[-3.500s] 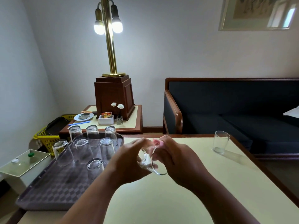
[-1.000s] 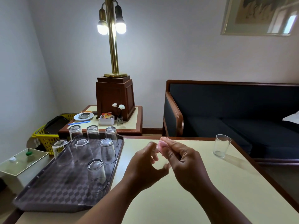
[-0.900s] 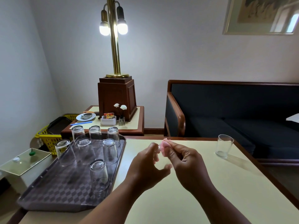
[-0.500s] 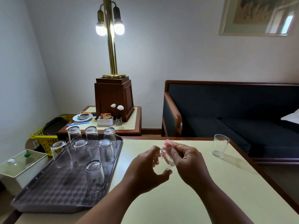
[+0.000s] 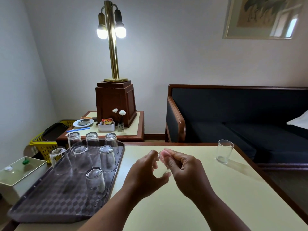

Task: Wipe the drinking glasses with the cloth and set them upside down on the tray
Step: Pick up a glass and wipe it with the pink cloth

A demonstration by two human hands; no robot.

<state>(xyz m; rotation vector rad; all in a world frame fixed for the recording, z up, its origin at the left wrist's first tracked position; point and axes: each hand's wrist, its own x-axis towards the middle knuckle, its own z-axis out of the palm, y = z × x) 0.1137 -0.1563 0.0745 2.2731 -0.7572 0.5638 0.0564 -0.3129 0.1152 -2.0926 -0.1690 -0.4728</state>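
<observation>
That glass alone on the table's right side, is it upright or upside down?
Upright: the lone glass has its open rim on top and thick base on the table.

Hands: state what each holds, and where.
Left hand grips a drinking glass round its wall; right hand pinches the pink cloth against its rim.

Left hand (image 5: 146, 170) grips a glass (image 5: 162, 162) as right hand (image 5: 185, 170) pinches pink cloth (image 5: 166, 152) against it; tray (image 5: 50, 202) at nine o'clock.
</observation>
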